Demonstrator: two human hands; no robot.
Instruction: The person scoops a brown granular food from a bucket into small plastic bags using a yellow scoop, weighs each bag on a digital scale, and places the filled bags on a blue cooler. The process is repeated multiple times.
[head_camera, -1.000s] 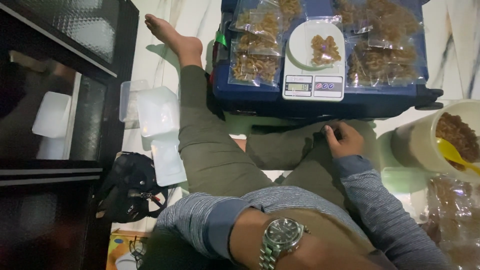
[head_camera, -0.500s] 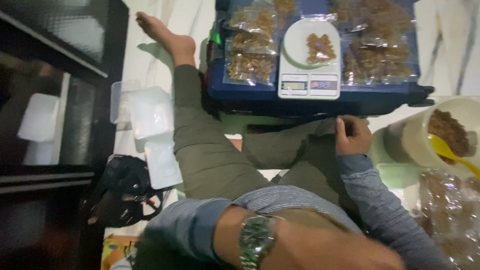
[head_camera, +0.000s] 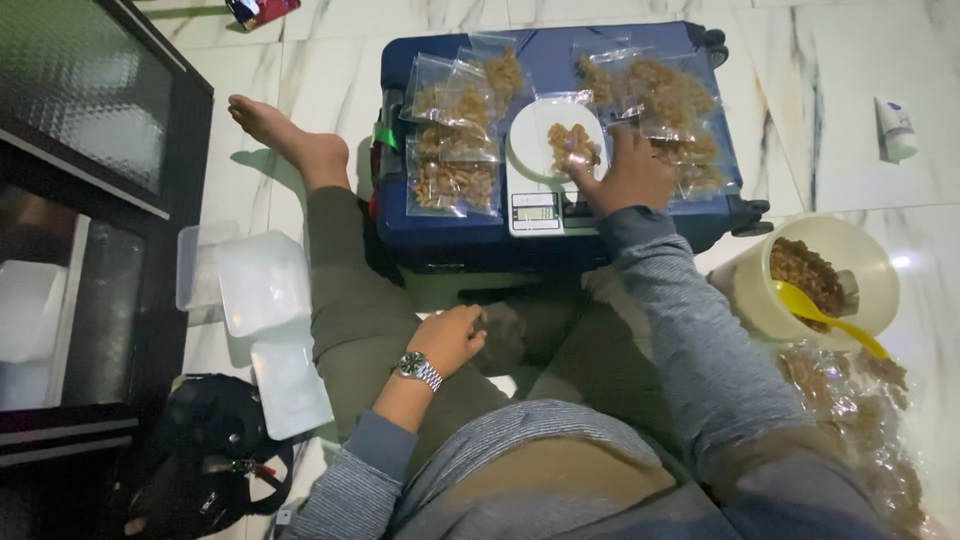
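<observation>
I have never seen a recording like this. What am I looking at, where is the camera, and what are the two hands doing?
There is no machine here: a person sits on a marble floor, and a camera worn on the head looks down at their own lap and hands. The right hand reaches to a round white dish of brown snack pieces standing on a small white kitchen scale. The scale rests on a dark blue suitcase lying flat, among clear plastic bags of the same snack. The left hand, with a metal wristwatch, rests on the leg and holds nothing. A cream bucket of snack with a yellow scoop stands to the right.
</observation>
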